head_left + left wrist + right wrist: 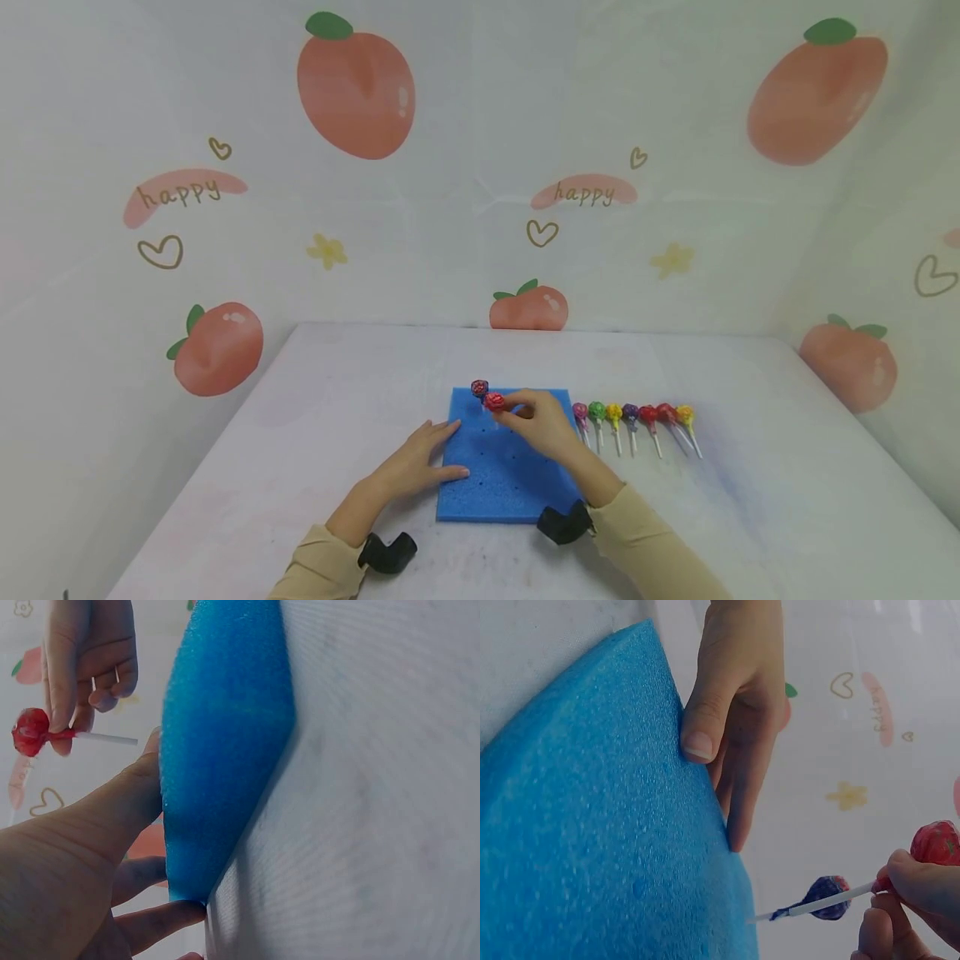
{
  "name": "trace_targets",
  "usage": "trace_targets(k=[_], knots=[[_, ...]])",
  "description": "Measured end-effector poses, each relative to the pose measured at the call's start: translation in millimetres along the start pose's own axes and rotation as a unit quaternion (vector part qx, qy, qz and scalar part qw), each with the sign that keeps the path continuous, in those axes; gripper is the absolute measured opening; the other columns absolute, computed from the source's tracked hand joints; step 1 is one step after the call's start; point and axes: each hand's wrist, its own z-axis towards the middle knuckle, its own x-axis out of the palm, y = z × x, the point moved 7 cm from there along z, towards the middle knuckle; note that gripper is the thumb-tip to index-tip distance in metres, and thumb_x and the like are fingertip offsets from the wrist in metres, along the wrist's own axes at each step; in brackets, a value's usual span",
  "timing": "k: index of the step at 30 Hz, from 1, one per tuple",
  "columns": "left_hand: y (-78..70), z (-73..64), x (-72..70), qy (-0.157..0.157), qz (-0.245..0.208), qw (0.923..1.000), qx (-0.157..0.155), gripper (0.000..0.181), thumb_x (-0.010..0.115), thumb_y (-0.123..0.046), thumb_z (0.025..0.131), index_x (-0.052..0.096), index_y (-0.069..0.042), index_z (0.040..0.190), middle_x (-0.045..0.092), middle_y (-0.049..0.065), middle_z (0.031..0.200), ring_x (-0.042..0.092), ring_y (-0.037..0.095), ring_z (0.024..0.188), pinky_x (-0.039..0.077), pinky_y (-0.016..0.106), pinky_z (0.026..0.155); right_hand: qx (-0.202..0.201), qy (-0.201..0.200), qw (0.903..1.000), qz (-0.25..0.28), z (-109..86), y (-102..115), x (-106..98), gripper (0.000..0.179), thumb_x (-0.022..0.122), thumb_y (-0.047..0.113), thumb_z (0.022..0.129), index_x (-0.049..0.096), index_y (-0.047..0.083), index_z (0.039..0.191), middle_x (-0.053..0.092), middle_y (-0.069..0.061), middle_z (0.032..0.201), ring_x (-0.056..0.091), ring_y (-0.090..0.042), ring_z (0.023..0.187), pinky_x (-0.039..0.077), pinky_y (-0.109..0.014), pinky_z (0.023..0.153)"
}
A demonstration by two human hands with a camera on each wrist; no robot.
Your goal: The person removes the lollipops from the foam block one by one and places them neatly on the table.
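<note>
A blue foam board point(487, 496) dotted with small holes lies on the table. My left hand point(416, 458) rests against its left edge, thumb and fingers spread over the rim. Between thumb and fingertips, my right hand point(542, 423) pinches a red-wrapped lollipop point(31, 732) just below its candy head, over the far part of the board. Its white stick point(112, 739) points toward the board. Near the far left corner, a dark blue and red lollipop point(829, 897) stands upright in the foam, close beside the held one.
Right of the board, several lollipops in pink, green, yellow point(614, 412), purple and red wrappers lie in a row, sticks toward me. A black wrist device point(564, 523) overlaps the board's near right corner. A white printed curtain point(450, 250) hangs behind the table.
</note>
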Motion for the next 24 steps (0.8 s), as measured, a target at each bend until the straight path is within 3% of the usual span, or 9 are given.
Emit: trace_targets(k=[10, 24], knots=[[-1.0, 0.2, -0.5, -0.002, 0.002, 1.0, 0.003, 0.076, 0.067, -0.043, 0.082, 0.037, -0.008, 0.143, 0.037, 0.021, 0.147, 0.02, 0.044, 0.141, 0.024, 0.062, 0.11, 0.0, 0.003, 1.0, -0.002, -6.1, -3, -10, 0.022, 0.063, 0.013, 0.088, 0.068, -0.001, 0.104, 0.07, -0.018, 0.098, 0.068, -0.03, 0.08, 0.051, -0.017, 0.066], [-2.8, -1.5, -1.2, -0.002, 0.001, 0.9999, 0.011, 0.076, 0.067, -0.041, 0.083, 0.037, -0.006, 0.143, 0.036, 0.022, 0.147, 0.02, 0.045, 0.141, 0.023, 0.062, 0.11, 0.034, -0.02, 0.9988, -0.028, -12.6, -16, -26, 0.021, 0.065, 0.014, 0.087, 0.069, 0.002, 0.103, 0.071, -0.014, 0.095, 0.066, -0.023, 0.076, 0.05, -0.017, 0.061]])
